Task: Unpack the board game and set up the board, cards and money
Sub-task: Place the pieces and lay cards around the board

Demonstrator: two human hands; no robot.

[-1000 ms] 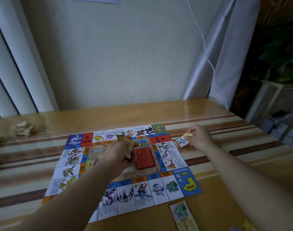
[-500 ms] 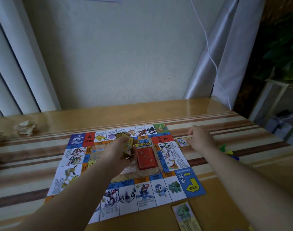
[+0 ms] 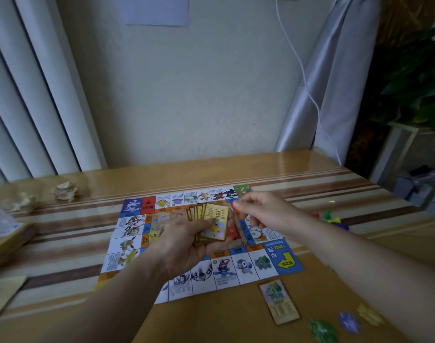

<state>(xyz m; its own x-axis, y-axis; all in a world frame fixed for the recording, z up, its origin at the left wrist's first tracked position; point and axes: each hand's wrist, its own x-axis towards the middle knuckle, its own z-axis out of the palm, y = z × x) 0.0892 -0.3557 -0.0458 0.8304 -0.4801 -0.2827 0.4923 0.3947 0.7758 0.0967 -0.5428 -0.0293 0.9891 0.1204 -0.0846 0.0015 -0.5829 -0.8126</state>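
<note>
The board (image 3: pixel 287 262) already lies unfolded and flat on the tabletop (image 3: pixel 236 173), so the step in hand looks like laying out the cards. The left hand (image 3: pixel 181 246) hovers over the middle of the board, its grip clamped on a fanned stack of gold-bordered cards (image 3: pixel 215 222), with the thumb across the face of the top one, which shows a yellow creature. The right hand (image 3: pixel 263 211) is just beside the stack's upper right corner, fingers loosely curled and its grip apparently holding nothing. Its thumb and forefinger point at the top card, but whether they touch it cannot be told. One green-creature card (image 3: pixel 279 302) lies alone on the tabletop just off the board's near right corner, near the square with a similar green creature. This suggests each card is being set outside the board beside its own square. The next move probably calls for a pinch on the top card alone, sliding it free of the fan without dragging the one beneath. The card would then go beside the yellow creature's square, likely on the board's left edge. No money can be made out, so that part seems not yet done.
</note>
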